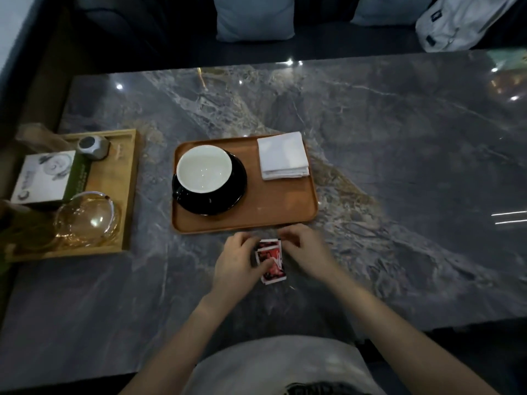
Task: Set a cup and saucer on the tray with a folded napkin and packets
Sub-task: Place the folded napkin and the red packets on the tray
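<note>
A brown wooden tray (273,215) lies on the marble table. On its left part stands a cup (204,168), white inside, on a black saucer (228,199). A folded white napkin (283,155) lies at the tray's far right corner. Just in front of the tray, red and white packets (272,259) lie stacked on the table between my hands. My left hand (238,263) grips them from the left with its thumb on top. My right hand (303,249) pinches their far right edge with curled fingers.
A lighter wooden tray (128,195) at the left holds a white box (47,178), a glass bowl (85,220) and a small grey pot (92,146). Cushions and a white bag (462,21) sit on the bench beyond the table's far edge.
</note>
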The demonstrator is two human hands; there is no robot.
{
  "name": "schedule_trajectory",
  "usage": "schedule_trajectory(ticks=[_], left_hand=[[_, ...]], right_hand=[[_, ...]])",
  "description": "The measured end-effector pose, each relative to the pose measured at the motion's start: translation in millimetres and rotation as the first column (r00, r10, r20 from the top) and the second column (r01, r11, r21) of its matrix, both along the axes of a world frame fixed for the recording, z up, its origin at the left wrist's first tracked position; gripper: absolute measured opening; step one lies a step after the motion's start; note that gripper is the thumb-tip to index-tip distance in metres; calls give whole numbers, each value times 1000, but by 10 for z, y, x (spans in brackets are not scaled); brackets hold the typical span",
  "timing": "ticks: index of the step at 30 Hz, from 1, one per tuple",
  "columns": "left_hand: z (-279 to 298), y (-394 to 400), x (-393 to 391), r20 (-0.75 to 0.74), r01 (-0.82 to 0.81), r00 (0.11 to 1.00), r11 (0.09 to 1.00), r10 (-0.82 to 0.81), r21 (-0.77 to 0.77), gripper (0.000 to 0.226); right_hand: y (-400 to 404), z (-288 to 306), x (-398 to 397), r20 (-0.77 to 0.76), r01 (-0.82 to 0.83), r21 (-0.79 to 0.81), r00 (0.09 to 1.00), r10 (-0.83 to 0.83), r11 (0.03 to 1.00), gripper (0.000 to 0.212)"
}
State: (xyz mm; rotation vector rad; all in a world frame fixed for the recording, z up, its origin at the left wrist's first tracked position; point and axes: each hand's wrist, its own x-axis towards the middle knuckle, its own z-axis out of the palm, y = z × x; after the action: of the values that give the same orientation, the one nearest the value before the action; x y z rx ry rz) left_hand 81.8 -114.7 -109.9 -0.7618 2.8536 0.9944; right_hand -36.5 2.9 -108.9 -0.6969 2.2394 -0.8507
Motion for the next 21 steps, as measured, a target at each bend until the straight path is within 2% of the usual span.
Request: schedule_trajectory(ticks=[4,8,11,17,21], left_hand=[[-122,123,165,-5,5,1000,994,-5,-111,60],[-197,158,290,-50,-50,998,994,45,-98,46],[-221,171,348,-70,-121,991,990,116,-75,38],[-225,172,317,-41,-192,981,981,190,-39,37],[-163,112,242,28,-195,981,974,194,117,27]], right_hand=[[42,-63,157,-200,-167,122,961,189,978,41],[9,-34,220,-274,-281,242,898,343,929,47],[-7,-24,241,-308,-314,288,864,398,905,46],[7,-50,213,-225,-230,188,936,270,955,35],[44,-37,184,-53,-119,68,991,123,991,21]])
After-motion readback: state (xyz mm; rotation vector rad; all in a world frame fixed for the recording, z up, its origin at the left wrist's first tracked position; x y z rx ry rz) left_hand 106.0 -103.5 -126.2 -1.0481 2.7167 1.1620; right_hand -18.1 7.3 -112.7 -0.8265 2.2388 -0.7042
